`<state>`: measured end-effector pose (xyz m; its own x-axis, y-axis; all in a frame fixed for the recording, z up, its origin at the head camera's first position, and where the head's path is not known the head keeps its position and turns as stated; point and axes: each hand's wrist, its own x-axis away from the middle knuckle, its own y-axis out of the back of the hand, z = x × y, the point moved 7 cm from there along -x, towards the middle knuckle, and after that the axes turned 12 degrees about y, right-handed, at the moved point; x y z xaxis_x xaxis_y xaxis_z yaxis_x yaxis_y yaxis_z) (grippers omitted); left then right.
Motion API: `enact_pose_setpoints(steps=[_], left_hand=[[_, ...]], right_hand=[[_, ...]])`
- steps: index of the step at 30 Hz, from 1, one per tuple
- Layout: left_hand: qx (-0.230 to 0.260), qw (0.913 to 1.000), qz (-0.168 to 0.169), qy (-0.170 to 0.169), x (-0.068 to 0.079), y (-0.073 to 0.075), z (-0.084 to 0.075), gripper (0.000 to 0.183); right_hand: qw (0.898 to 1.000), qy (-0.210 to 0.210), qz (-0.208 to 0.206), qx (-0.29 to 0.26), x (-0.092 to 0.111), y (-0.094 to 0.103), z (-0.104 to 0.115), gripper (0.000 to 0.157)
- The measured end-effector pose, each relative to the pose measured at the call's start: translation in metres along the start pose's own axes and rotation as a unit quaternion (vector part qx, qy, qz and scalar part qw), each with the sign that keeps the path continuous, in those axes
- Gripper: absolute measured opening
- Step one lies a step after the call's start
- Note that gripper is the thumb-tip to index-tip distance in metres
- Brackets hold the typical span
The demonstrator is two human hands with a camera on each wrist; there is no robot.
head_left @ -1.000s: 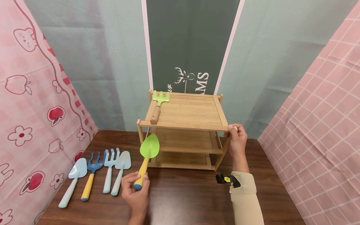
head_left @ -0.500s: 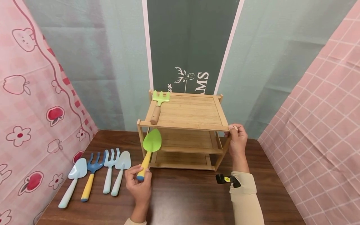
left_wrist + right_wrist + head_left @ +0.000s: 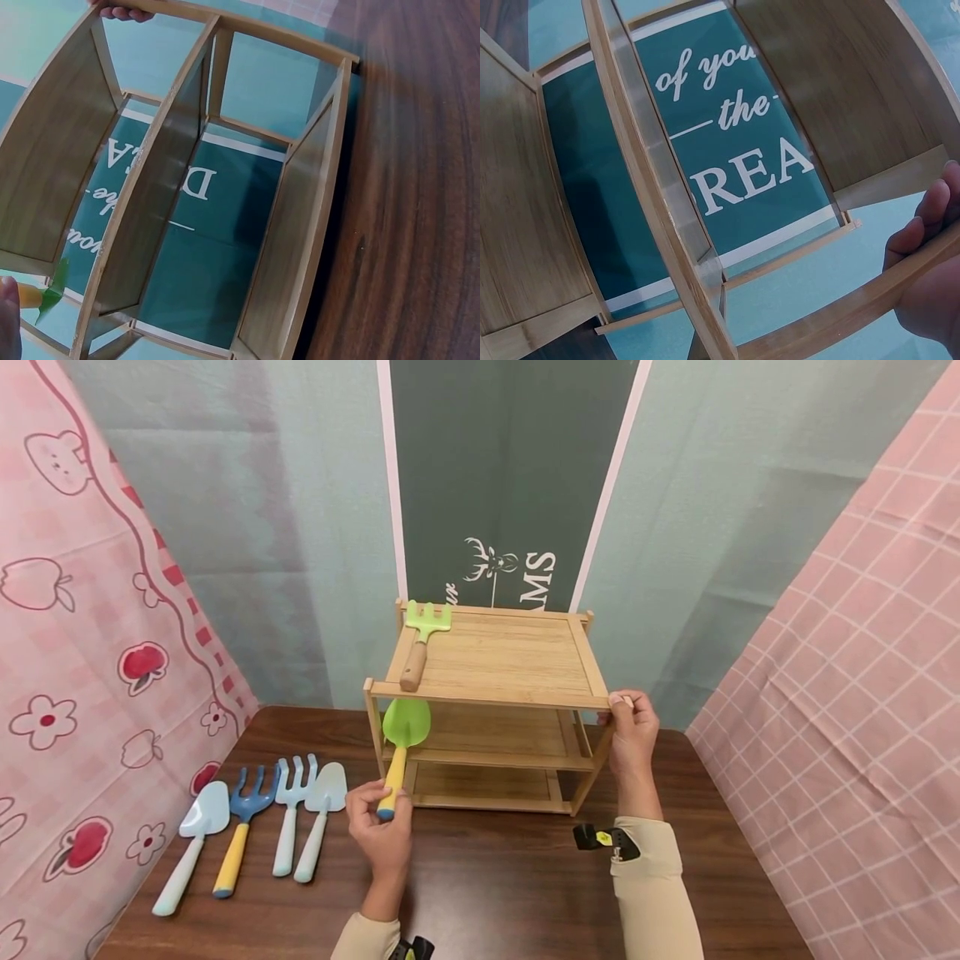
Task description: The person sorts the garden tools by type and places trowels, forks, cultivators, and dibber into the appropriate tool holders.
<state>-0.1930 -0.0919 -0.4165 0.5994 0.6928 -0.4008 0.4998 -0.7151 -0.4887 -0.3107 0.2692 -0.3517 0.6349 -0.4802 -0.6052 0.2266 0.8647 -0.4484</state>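
Pinching green trowel (image 3: 397,763) in left hand (image 3: 382,835), at front left of 3-shelf rack (image 3: 510,662), gripping front right corner with right hand (image 3: 634,735).

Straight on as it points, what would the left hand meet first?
Likely the wooden rack: the green trowel in the left hand points in beneath the top shelf, though depth leaves the first contact unclear.

Yellow-handled green trowel (image 3: 401,752), pink gridded cloth (image 3: 855,693)
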Motion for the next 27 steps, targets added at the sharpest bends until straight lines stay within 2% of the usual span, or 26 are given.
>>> enact_pose_setpoints(steps=[4, 9, 12, 19, 27], left_hand=[[0.017, 0.9991, -0.002, 0.038, -0.004, 0.003, 0.023, 0.016], [0.016, 0.9978, -0.005, 0.064, -0.01, 0.002, 0.035, 0.014], [0.016, 0.9974, -0.004, 0.07, -0.013, -0.001, 0.034, 0.015], [-0.028, 0.9978, 0.005, 0.059, -0.022, -0.016, 0.012, 0.015], [-0.05, 0.9968, 0.004, 0.062, -0.033, -0.023, 0.017, 0.015]], right_hand=[[1.0, 0.001, -0.002, -0.005, -0.001, 0.001, 0.0, 0.018], [1.0, 0.002, 0.001, -0.007, 0.0, 0.0, -0.001, 0.018], [1.0, 0.001, 0.002, -0.007, -0.001, 0.0, -0.001, 0.017], [1.0, 0.001, 0.002, 0.001, -0.001, 0.0, 0.0, 0.017], [1.0, -0.001, -0.002, 0.004, 0.0, 0.0, -0.001, 0.017]])
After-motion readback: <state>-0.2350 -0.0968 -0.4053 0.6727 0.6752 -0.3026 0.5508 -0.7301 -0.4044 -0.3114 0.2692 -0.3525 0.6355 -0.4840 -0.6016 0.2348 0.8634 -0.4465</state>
